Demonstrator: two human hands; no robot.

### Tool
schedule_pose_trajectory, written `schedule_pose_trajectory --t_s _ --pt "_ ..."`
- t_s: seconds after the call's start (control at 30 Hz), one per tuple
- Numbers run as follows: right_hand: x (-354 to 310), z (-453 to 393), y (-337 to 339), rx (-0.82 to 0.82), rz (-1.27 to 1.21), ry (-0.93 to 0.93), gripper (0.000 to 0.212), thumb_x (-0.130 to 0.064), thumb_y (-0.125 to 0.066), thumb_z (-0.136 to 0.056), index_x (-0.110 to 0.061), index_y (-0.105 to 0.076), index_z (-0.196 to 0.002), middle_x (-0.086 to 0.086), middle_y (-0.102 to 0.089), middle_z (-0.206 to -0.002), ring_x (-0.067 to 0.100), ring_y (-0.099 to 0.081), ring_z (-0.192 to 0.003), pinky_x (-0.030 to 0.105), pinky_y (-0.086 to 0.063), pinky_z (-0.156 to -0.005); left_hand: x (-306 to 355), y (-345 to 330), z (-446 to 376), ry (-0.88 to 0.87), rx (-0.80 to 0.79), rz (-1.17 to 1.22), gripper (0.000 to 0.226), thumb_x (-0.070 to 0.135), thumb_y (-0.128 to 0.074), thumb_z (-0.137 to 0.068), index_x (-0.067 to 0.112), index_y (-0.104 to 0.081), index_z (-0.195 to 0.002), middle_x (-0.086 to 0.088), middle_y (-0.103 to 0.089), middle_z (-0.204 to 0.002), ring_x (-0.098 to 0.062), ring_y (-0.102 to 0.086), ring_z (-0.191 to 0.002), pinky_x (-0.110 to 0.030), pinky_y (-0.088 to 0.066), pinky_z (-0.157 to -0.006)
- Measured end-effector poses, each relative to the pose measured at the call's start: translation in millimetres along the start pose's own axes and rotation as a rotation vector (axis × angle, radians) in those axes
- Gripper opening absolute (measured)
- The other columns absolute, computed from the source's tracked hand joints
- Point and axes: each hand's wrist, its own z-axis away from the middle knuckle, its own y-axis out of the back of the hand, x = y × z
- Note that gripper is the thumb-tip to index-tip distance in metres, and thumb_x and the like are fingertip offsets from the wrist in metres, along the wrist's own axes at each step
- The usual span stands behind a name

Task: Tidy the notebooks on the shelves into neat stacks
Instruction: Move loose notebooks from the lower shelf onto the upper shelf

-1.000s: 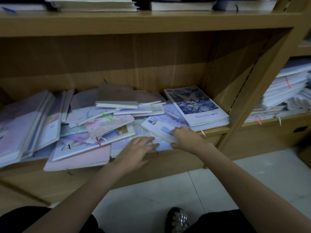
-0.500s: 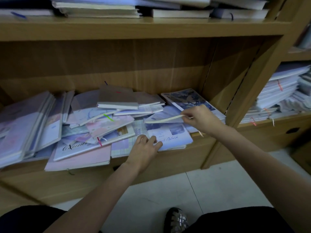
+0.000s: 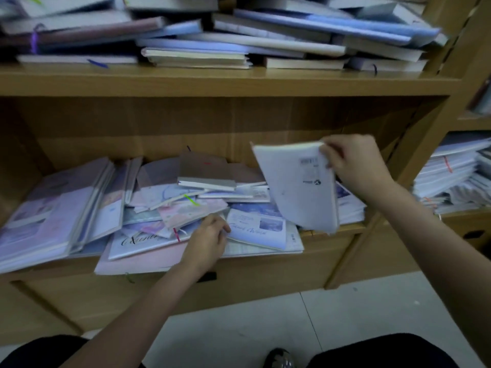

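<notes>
My right hand (image 3: 356, 166) pinches a white notebook (image 3: 297, 187) by its top corner, lifted above the shelf's (image 3: 329, 232) right end. Left hand (image 3: 208, 241), fingers curled, rests on the pile (image 3: 164, 208) at the front edge.

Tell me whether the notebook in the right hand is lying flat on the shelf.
No. The right hand holds the pale notebook lifted and tilted above the pile, gripped by its top corner.

The upper-shelf notebooks (image 3: 239, 30) are blurred and cut by the top edge; the lifted notebook (image 3: 295, 187) hides part of the pile behind it, and its label print is too small to read; the left hand (image 3: 208, 240) covers a cover's cursive title partly.
</notes>
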Motion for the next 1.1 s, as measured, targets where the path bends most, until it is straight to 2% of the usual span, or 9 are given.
schedule_pose_trajectory --t_s 0.1,0.2,0.33,0.5,0.6,0.7,0.87,1.0,1.1 --pt "-2 -13 19 0.043 -0.186 -0.205 0.023 -0.014 -0.052 -0.095 -0.003 -0.066 -0.108 0.005 -0.063 -0.078 0.002 -0.057 -0.058 -0.001 -0.036 -0.053 9 5 -8 0.094 -0.013 -0.004 0.021 0.002 -0.051 -0.086 0.005 -0.062 -0.104 -0.01 -0.052 -0.113 -0.028 -0.057 -0.095 -0.025 -0.034 -0.075" --pt "-2 -11 13 0.128 -0.188 -0.203 0.021 -0.013 -0.051 -0.095 -0.004 -0.068 -0.105 0.009 -0.069 -0.087 0.007 -0.061 -0.063 0.005 -0.037 -0.055 14 5 -17 0.069 -0.169 -0.178 0.033 0.014 -0.047 -0.091 0.013 -0.052 -0.124 -0.005 -0.045 -0.132 -0.024 -0.05 -0.115 -0.025 -0.035 -0.089" --pt "-1 6 2 0.285 -0.229 0.091 0.017 -0.005 -0.057 -0.09 0.001 -0.068 -0.101 0.01 -0.068 -0.091 0.01 -0.057 -0.08 0.003 -0.038 -0.072 10 -3 -22 0.133 -0.234 -0.282 0.049 0.019 -0.045 -0.092 0.017 -0.036 -0.14 -0.01 -0.036 -0.139 -0.029 -0.039 -0.125 -0.031 -0.032 -0.102" --pt "50 87 -68 -0.225 -0.154 0.178 0.014 -0.011 -0.054 -0.085 -0.001 -0.065 -0.084 0.012 -0.064 -0.082 0.03 -0.062 -0.074 0.019 -0.039 -0.07 7 2 -27 0.198 -0.217 -0.292 0.047 0.018 -0.047 -0.092 0.009 -0.036 -0.138 -0.015 -0.042 -0.13 -0.032 -0.042 -0.12 -0.035 -0.034 -0.098" --pt "80 115 -94 -0.436 -0.227 -0.084 0.011 -0.01 -0.061 -0.085 -0.004 -0.064 -0.094 0.006 -0.051 -0.098 0.03 -0.056 -0.096 0.021 -0.04 -0.083 5 -2 -35 0.193 -0.299 -0.313 0.051 0.021 -0.046 -0.094 0.008 -0.031 -0.141 -0.017 -0.044 -0.132 -0.032 -0.041 -0.122 -0.035 -0.033 -0.099" --pt "92 116 -107 -0.563 -0.299 -0.377 0.044 -0.018 -0.073 -0.08 -0.012 -0.055 -0.12 0.006 -0.042 -0.122 0.022 -0.038 -0.123 0.022 -0.035 -0.094 12 -12 -45 0.222 -0.351 -0.385 0.053 0.028 -0.044 -0.096 0.007 -0.026 -0.142 -0.016 -0.041 -0.14 -0.031 -0.037 -0.129 -0.033 -0.029 -0.103" --pt "82 108 -127 -0.301 -0.776 -1.026 0.047 -0.02 -0.076 -0.078 -0.011 -0.046 -0.112 0.013 -0.053 -0.12 0.03 -0.058 -0.105 0.05 -0.053 -0.084 17 -31 -58 0.37 -0.41 -0.49 0.058 0.035 -0.05 -0.092 0.009 -0.027 -0.139 -0.016 -0.037 -0.14 -0.035 -0.037 -0.125 -0.04 -0.033 -0.104" --pt "70 96 -127 -0.236 -0.969 -1.13 0.03 -0.005 -0.069 -0.083 -0.002 -0.054 -0.109 0.013 -0.061 -0.102 0.022 -0.06 -0.081 0.031 -0.053 -0.061 36 -30 -60 0.413 -0.391 -0.497 0.058 0.033 -0.051 -0.093 0.007 -0.028 -0.139 -0.016 -0.037 -0.142 -0.032 -0.036 -0.129 -0.037 -0.033 -0.104" --pt "69 89 -111 -0.278 -1.171 -1.181 0.016 0.001 -0.06 -0.088 0.0 -0.053 -0.102 0.013 -0.058 -0.094 0.021 -0.057 -0.073 0.023 -0.051 -0.049 47 -18 -60 0.488 -0.34 -0.118 0.043 0.026 -0.058 -0.091 0.003 -0.048 -0.126 -0.013 -0.052 -0.13 -0.027 -0.053 -0.114 -0.031 -0.043 -0.088"
